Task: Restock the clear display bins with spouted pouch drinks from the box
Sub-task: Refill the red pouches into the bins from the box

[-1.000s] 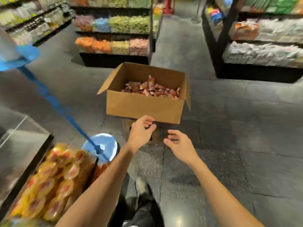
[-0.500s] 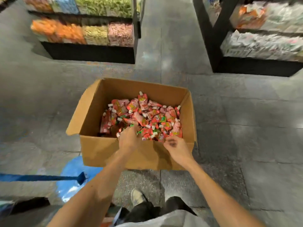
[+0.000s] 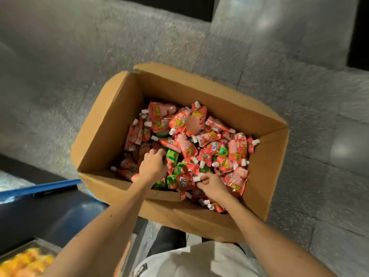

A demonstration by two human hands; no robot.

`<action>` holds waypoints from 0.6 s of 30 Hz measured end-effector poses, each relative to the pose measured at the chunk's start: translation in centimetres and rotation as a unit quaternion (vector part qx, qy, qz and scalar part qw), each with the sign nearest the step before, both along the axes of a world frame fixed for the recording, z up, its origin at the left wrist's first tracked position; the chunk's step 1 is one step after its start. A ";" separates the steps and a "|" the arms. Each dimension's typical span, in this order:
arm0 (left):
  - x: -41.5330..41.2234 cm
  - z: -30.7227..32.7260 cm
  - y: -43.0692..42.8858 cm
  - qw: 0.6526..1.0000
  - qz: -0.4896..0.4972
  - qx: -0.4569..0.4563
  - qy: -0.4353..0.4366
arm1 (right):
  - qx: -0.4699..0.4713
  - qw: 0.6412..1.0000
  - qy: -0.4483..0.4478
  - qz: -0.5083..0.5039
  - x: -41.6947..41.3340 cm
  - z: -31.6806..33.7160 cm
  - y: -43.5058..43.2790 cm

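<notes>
box (image 3: 103, 124): on the floor (image 3: 60, 66), flaps folded out. Judged: left open so both hands can reach straight down.
pouches (image 3: 185, 148): loose heap inside the box, piled higher toward its far and right walls; white caps point every way. None out of the box.
left hand (image 3: 152, 166): by the near-left wall, fingers curled down round a clutch of pouches; fingertips hidden in the heap.
right hand (image 3: 212, 183): by the near wall, finger and thumb pinching one pouch at its white cap. Judged: the cap is the stiff part, an easy handle on a slippery pack.
step: gathering a handful per hand before lifting out.
bin (image 3: 43, 243): lower left of view, blurred, yellow-orange stock inside; well apart from the box, so each load has to be carried across.
risk: the foil packs look slick and may slip from an overfull grip.
</notes>
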State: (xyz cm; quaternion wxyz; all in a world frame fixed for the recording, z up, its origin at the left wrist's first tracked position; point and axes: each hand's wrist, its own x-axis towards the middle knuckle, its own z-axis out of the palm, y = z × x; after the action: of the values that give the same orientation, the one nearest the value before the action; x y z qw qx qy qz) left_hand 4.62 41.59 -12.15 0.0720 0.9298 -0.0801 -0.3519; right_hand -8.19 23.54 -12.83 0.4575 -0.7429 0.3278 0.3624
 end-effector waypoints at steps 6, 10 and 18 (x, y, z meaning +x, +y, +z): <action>2.7 -2.8 -4.3 0.989 0.113 -0.099 -0.012 | -0.021 0.998 0.054 -0.032 2.0 -3.9 -2.1; 3.8 -3.9 -8.9 0.917 0.371 -0.134 0.064 | 0.001 0.995 0.080 -0.060 2.4 -5.0 -3.7; 3.9 -4.8 -10.2 0.920 0.379 -0.084 0.049 | -0.004 0.994 0.086 -0.068 2.3 -6.2 -5.1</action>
State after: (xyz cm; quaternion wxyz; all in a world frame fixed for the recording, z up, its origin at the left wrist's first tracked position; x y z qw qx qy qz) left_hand 8.50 31.35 -16.97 0.2819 0.8630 0.2521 -0.3351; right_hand -5.84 18.48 -18.99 0.4483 -0.6868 0.4167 0.3920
